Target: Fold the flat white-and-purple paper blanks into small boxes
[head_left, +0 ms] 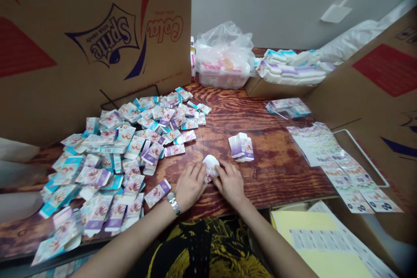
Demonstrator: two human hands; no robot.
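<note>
Near the front edge of the table, a small printed carton [211,168] with a rounded white flap at its top is held between my hands. My left hand [191,184], with a watch on the wrist, grips the carton's left side with bent fingers. On the right side, my right hand [230,182] closes its thumb and fingers against it. The lower part of the carton is partly hidden by the fingers. Just beyond my right hand sits a small stack of purple and white cartons [241,147]. A single purple carton [157,193] lies left of my left wrist.
A large heap of blue and purple cartons [127,152] covers the left side. Big cardboard boxes [97,21] rise left and right. Toward the back stand a bagged plastic tub [224,74] and a tray of packets [276,89]. Sticker sheets [345,169] lie at right.
</note>
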